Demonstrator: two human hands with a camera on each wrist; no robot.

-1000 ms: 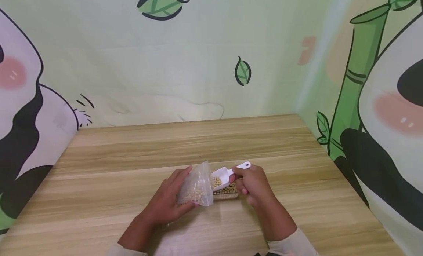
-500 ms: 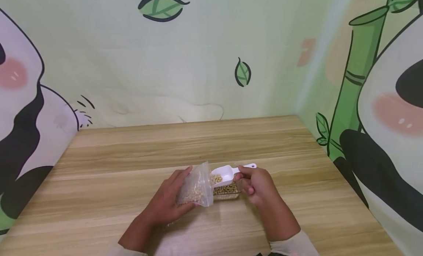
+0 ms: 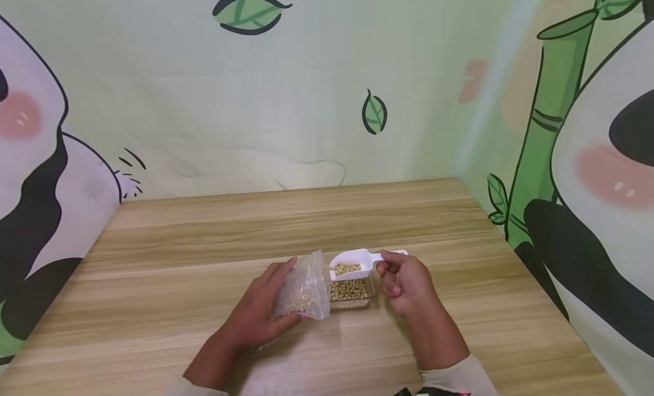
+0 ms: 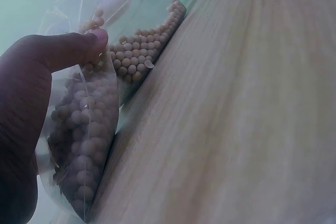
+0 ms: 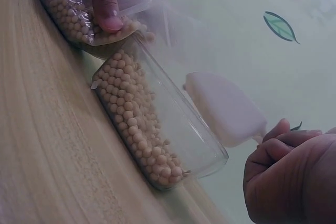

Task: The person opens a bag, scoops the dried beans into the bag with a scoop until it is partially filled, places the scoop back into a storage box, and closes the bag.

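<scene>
My left hand (image 3: 255, 314) grips a clear plastic zip bag (image 3: 313, 279) partly filled with soybeans, its thumb (image 4: 79, 51) across the near side. The bag's mouth faces right, at the left end of a clear rectangular container (image 5: 181, 124) that holds more soybeans (image 3: 349, 291). Between thumb and curled fingers, my right hand (image 3: 411, 285) pinches the handle of a white scoop (image 3: 365, 260). A small heap of soybeans lies in the scoop, which hangs level above the container. From the right wrist view only the scoop's pale underside shows.
Bag and container stand on a wood-grain table (image 3: 204, 231). Behind it rises a pale green wall (image 3: 306, 101) printed with leaves, and printed panda panels flank both sides.
The right hand has drawn the scoop rightward from the bag's mouth and levelled it over the container, soybeans still in it. The left hand and bag have hardly moved.
</scene>
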